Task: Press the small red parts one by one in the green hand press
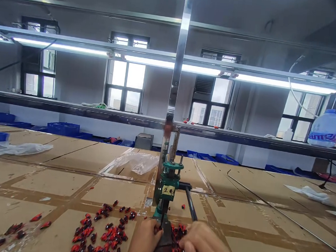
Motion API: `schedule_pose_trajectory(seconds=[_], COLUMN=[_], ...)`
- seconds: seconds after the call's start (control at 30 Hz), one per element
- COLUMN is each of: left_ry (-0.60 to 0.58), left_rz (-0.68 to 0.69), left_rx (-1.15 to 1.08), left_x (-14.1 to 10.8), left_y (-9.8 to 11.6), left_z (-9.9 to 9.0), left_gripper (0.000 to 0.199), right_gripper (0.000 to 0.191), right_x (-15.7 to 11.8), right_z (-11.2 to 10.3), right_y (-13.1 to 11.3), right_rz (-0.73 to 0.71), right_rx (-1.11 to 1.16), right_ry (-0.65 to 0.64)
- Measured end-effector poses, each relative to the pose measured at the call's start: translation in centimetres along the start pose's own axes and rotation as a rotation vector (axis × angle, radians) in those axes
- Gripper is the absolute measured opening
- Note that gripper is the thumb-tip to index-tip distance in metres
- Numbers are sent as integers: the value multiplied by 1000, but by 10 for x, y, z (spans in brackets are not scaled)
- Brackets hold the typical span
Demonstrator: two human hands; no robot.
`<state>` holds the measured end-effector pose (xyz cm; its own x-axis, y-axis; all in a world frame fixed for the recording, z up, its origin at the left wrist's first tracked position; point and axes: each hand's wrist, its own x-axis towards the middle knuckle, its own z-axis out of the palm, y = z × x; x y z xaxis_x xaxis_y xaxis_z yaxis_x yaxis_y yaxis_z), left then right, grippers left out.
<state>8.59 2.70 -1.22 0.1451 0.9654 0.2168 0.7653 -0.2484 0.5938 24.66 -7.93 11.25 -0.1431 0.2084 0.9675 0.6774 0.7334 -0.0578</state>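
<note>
A green hand press (pixel 168 192) with a spring on top and a label reading 2 stands in the middle of the table. At its base, my left hand (pixel 145 240) has its fingers pinched together by the die; what they hold is too small to make out. My right hand (pixel 206 245) is curled at the lower end of the black lever (pixel 191 203), over small parts. Red and black small parts (pixel 113 234) lie in a loose pile left of the press, and more (pixel 179 231) lie at its right.
Brown cardboard (pixel 73 184) covers the table. Several loose parts (pixel 14 228) lie far left. Plastic film (pixel 138 162) lies behind the press, a thin metal rod (pixel 274 208) to the right. A large bottle (pixel 325 128) stands on the shelf (pixel 256 142).
</note>
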Motion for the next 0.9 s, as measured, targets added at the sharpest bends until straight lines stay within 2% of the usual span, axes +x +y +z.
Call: schedule_pose_trajectory(seconds=[0.07,0.17,0.27,0.33,0.4,0.47,0.57,0.67,0.77,0.9], left_ry=[-6,-76,-196,-193,-132,-86,-129,-168,-162,-145], left_rz=[-74,-156,-158,-139,-129,-141,-162,-150,-148,-152], left_rx=[13,-32,-213,-227,-81,95,248,371,424,255], left_x=[-2,-15,-33,-46,-58,-67,-72,-71,-70,-63], left_y=[9,25,24,9,-13,-34,-47,-42,-35,-35], left_z=[0,4,1,-11,-32,-52,-68,-63,-52,-38], left_gripper=[9,11,42,49,33,26,22,17,19,29], right_gripper=[32,43,45,42,40,38,37,36,37,39], right_x=[55,126,159,161,157,154,154,157,158,157], right_z=[-9,-4,9,15,17,18,21,24,23,20], right_y=[0,17,41,51,55,56,54,54,56,58], right_rz=[206,374,462,452,432,400,339,329,331,288], right_rx=[55,93,144,183,229,268,299,296,303,335], right_ry=[8,84,145,181,210,244,325,378,366,335])
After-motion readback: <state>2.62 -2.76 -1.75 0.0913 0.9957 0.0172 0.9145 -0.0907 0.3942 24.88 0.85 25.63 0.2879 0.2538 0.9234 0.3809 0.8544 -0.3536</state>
